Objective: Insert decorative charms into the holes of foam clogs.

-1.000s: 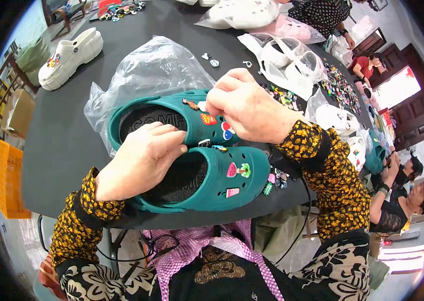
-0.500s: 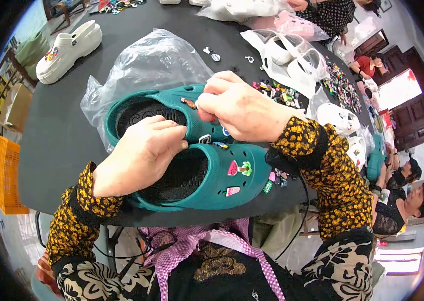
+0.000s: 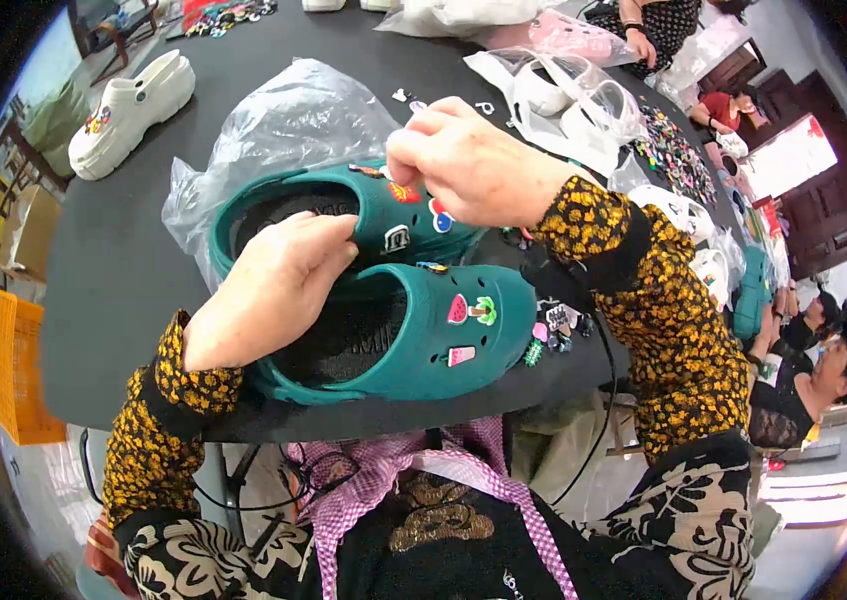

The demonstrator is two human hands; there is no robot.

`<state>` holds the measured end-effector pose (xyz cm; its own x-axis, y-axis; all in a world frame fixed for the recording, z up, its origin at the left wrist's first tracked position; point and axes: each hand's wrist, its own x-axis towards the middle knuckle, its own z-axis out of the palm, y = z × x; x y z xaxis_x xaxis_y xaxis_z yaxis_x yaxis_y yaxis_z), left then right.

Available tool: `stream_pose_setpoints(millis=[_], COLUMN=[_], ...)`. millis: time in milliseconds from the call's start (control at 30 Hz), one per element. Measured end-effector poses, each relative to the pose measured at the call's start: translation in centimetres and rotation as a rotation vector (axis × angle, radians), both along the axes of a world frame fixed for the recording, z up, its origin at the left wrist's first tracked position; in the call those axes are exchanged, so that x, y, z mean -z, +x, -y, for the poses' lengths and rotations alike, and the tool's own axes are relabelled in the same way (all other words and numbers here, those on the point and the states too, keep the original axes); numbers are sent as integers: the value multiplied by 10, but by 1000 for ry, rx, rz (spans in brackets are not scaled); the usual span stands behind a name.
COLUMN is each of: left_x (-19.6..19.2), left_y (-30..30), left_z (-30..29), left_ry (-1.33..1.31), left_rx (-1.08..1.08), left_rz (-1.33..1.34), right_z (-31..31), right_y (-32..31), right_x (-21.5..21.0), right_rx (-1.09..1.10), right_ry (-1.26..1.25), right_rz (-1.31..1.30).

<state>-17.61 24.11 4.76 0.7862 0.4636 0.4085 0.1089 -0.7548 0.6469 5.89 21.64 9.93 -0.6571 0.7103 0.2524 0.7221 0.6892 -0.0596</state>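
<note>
Two green clogs lie side by side, toes to the right. My left hand (image 3: pixel 271 285) is closed on the near side wall of the far clog (image 3: pixel 288 178), with some fingertips hidden inside it. Above that clog's toe, my right hand (image 3: pixel 473 165) is closed; whatever its fingertips pinch, if anything, is hidden. A red and yellow charm (image 3: pixel 403 192), a round blue, white and red charm (image 3: pixel 441 218) and a black and white charm (image 3: pixel 396 238) show on the toe. The near clog (image 3: pixel 493 350) bears a watermelon charm (image 3: pixel 458 309), a palm tree charm (image 3: pixel 485 310) and a pink cup charm (image 3: pixel 461 356).
Behind the clogs lies a clear plastic bag (image 3: pixel 293 110). Loose charms (image 3: pixel 561 322) sit by the near toe, more charms (image 3: pixel 678 155) farther right. A white clog (image 3: pixel 131 115) stands far left; bagged white shoes (image 3: pixel 583 110) lie far right. Other people work along the right.
My right hand has lifted off the far clog's toe, uncovering the red and yellow charm. The far clog has tilted, showing more of its toe. My left hand keeps its grip.
</note>
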Motion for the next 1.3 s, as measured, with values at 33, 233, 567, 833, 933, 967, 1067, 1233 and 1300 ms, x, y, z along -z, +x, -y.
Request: stream_pose_setpoints(millis=[33, 233, 567, 833, 933, 967, 1067, 1233, 1300], left_x=[0, -12, -17, 59, 66, 65, 72, 68, 70], left_y=[1, -9, -52, -85, -72, -66, -51, -63, -75], left_z=[1, 9, -52, -137, -134, -131, -124, -127, -151], left_ry=[13, 93, 379, -78, -185, -280, -95, 66, 119], left_rx=[15, -121, -545, -530, -505, -463, -195, -488, -573], left_rz=[4, 25, -106, -299, -260, -287, -282, -361, -212], right_z=[3, 35, 43, 75, 77, 77, 79, 84, 83], right_y=[0, -30, -48, -29, -25, -23, -22, -2, 14], right_x=[-4, -32, -30, -41, -43, -42, -45, -56, -55], right_rx=[47, 35, 268, 364, 354, 347, 315, 310, 351], right_ry=[45, 106, -421, -250, -206, -195, -154, -67, -76], right_rz=[31, -5, 234, 168, 167, 169, 182, 234, 247])
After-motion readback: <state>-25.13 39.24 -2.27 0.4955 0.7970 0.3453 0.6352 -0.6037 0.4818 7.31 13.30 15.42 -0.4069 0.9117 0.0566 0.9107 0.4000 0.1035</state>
